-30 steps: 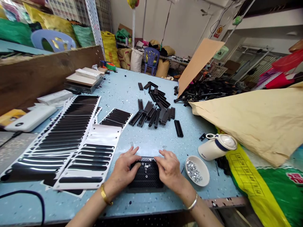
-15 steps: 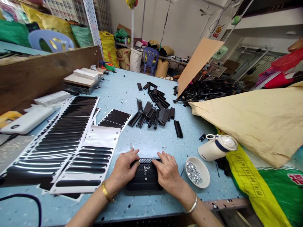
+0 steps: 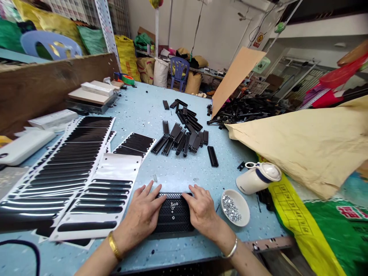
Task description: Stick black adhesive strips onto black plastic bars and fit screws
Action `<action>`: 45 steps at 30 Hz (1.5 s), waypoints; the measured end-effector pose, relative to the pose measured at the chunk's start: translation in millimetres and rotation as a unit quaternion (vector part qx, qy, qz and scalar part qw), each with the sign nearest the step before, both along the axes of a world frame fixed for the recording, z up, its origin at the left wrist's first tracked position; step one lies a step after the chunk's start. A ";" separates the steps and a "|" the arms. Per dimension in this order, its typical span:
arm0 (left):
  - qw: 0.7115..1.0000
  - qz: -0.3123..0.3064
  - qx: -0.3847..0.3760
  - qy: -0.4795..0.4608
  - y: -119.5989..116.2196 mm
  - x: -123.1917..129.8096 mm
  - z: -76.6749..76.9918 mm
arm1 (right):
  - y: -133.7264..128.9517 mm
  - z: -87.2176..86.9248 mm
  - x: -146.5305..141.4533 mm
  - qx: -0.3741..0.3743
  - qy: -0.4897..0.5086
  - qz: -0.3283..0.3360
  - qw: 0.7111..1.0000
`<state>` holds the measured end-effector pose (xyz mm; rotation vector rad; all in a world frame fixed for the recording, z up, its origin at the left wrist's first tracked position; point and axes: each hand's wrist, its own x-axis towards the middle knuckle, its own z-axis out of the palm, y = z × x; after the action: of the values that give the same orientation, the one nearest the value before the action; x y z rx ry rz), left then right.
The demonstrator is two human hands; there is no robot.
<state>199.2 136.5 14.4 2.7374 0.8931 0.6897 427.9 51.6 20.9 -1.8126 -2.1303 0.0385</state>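
Observation:
A row of black textured plastic strips (image 3: 174, 218) lies side by side on the table before me. A few small metal nuts (image 3: 173, 207) rest on top of them. At the row's left end is my left hand (image 3: 143, 212), fingers spread, the thumb touching the far strip. My right hand (image 3: 202, 209) grips the right far corner, its thumb on the strips and its fingers close together over the end. My palms hide both ends of the row. Just right of that hand stands a white bowl (image 3: 244, 214) holding many small metal nuts.
Sheets of black adhesive strips (image 3: 97, 203) cover the left side. Loose black plastic strips (image 3: 181, 138) are heaped farther back. On the right are a white lidded mug (image 3: 253, 182), a yellow-green sack (image 3: 299, 207) and brown paper (image 3: 287, 142). A wooden board (image 3: 57, 80) edges the left.
My left hand has opened its fingers wider and shifted slightly left. The right hand keeps its place on the strips. The whole view has swung a little to the right.

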 end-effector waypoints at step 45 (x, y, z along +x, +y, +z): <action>0.987 -0.003 -0.160 -0.010 5.2 -29.6 -4.9 | -13.5 -16.9 21.4 0.061 -0.002 0.013 0.998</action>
<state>169.6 141.7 9.5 2.4445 0.9037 0.5190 449.2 38.1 4.0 -1.7170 -2.1103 -0.0865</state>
